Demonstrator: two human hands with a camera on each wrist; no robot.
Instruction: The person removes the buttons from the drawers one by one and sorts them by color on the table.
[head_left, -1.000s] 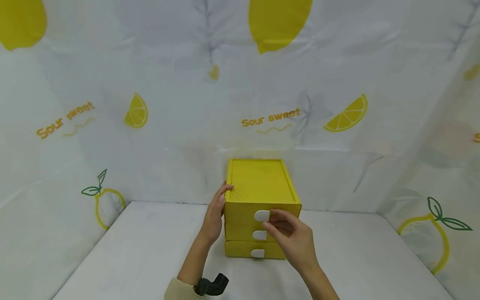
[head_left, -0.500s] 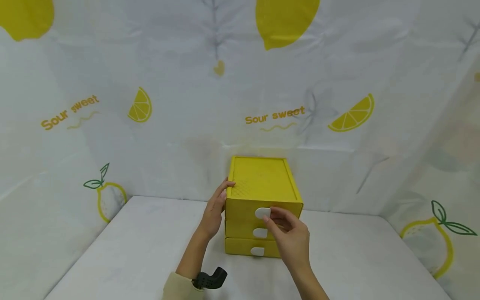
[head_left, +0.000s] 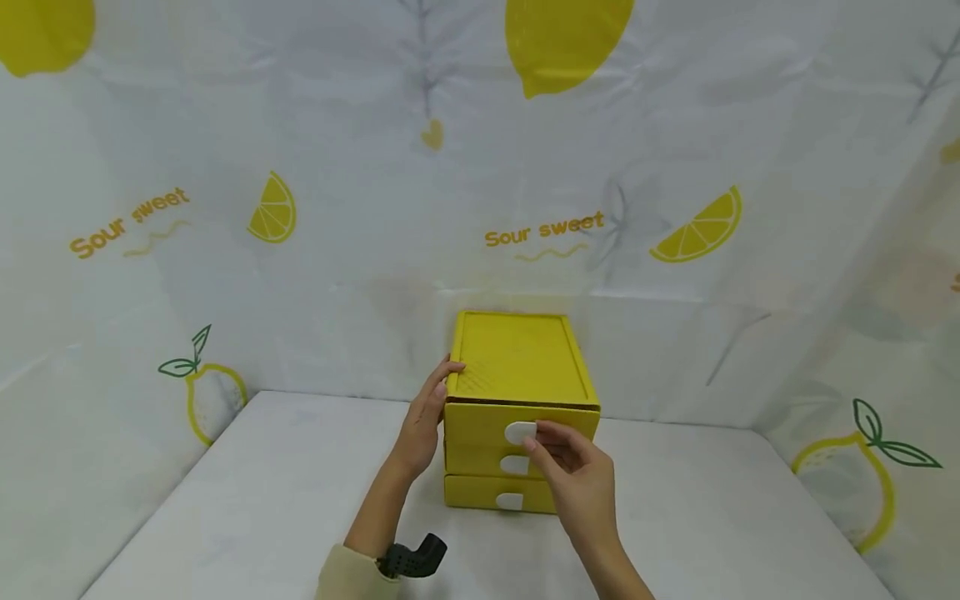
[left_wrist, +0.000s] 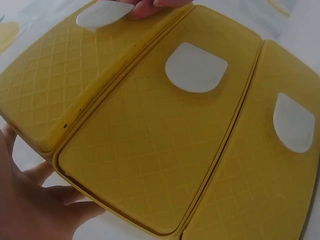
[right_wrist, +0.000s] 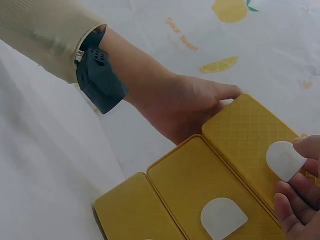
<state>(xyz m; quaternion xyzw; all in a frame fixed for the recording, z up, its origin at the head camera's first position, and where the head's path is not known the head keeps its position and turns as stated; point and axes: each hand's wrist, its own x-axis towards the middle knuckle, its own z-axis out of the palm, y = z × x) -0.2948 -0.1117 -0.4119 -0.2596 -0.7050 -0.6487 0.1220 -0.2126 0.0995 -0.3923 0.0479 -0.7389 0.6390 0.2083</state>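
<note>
A yellow drawer cabinet with three stacked drawers stands on the white table, each drawer fitted with a rounded white tab handle. My right hand pinches the handle of the top drawer between thumb and fingers. A thin dark gap shows above that drawer's front, which stands slightly out from the cabinet. My left hand rests against the cabinet's left side, fingertips on its top edge. In the left wrist view, the middle drawer and bottom drawer sit flush in the frame.
Behind the cabinet hangs a white sheet printed with lemons and lettering. The white table extends to both sides. A dark band with a camera mount is on the left wrist, beside a beige sleeve.
The top drawer has come slightly forward, opening a gap under the cabinet's top. My right hand has closed its pinch on the handle and moved with it. My left hand keeps its place.
</note>
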